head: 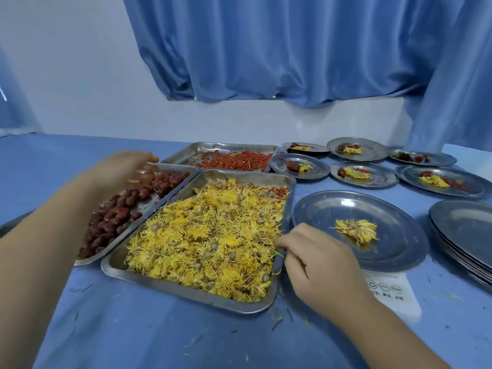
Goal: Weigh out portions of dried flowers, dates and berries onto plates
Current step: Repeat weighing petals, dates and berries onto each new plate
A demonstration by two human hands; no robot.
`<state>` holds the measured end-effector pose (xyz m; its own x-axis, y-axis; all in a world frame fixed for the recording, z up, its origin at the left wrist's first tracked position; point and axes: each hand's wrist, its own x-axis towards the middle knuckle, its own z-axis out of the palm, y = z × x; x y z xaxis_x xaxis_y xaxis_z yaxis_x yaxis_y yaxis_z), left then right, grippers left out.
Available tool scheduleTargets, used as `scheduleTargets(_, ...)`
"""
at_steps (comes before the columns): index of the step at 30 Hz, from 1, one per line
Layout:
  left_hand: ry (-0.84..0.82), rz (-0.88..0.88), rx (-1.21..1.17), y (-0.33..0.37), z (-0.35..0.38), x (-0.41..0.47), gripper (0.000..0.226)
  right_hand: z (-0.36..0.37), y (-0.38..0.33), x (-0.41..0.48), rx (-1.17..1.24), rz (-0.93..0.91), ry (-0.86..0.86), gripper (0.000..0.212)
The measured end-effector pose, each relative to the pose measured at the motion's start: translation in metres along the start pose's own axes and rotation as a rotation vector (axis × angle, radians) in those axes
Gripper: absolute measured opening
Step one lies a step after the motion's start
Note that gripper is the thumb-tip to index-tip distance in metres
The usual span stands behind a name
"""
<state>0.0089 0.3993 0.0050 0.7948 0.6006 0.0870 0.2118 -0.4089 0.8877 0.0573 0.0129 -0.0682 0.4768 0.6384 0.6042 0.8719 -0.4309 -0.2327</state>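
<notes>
Blue-clothed table (133, 328) against a white wall, blue curtain (266, 49) above. Near centre, tray of dried flowers (186, 292), with tray of dates (181, 167) touching its left side and tray of berries (191, 153) behind. To the right, plate (332, 209) on the white scale (391, 291), carrying a single flower head (356, 230) and nothing else; stack of spare plates (466, 227) just beside it; six filled plates (382, 178) farther back. Step in hand, by judgement: fetching a date for the plate on the scale. Best done by lifting one date cleanly off the top of the heap, carrying it across without brushing loose petals, setting it down beside the flower head rather than dropping it, and reading the scale only with both hands off the plate. Pose: left hand (119, 169) stretched forward, palm down, over the far end of the tray of dates, forearm passing above that tray's near end; blurred, grip impossible to tell. Also right hand (322, 265) low at the right rim of the tray of dried flowers, knuckles up, fingers (286, 242) curled with tips against the petals; pinching a strand or nothing, impossible to tell.
</notes>
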Motion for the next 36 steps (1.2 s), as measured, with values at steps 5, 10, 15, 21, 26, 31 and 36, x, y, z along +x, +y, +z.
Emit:
scheduleTargets(5, 0.016, 0.006, 0.505, -0.036, -0.004, 0.016, 0.033, 0.005, 0.0, 0.0, -0.008, 0.0, 0.024, 0.025)
scheduleTargets(10, -0.231, -0.093, 0.886, -0.054, 0.004, 0.029, 0.045, 0.007, -0.002, 0.0, 0.019, -0.024, 0.046, 0.033)
scheduleTargets(15, -0.274, -0.121, 1.046, -0.055, -0.004, 0.027, 0.057, 0.008, 0.0, 0.0, 0.019, -0.026, 0.066, 0.025)
scheduleTargets(21, -0.139, -0.017, 0.974, -0.063, -0.005, 0.012, 0.027, 0.007, 0.001, -0.003, 0.033, -0.037, 0.112, 0.022)
scheduleTargets(26, -0.045, 0.081, 0.739, -0.038, 0.003, 0.001, 0.018, 0.0, 0.01, -0.003, 0.159, 0.038, 0.221, 0.029)
scheduleTargets(31, -0.165, 0.25, 0.535, 0.008, 0.039, -0.02, 0.014, -0.016, 0.02, -0.001, 0.466, 0.351, 0.378, 0.032)
scheduleTargets(36, -0.322, 0.337, 0.468, 0.052, 0.097, -0.043, 0.019, -0.039, 0.037, 0.002, 0.806, 0.719, 0.525, 0.037)
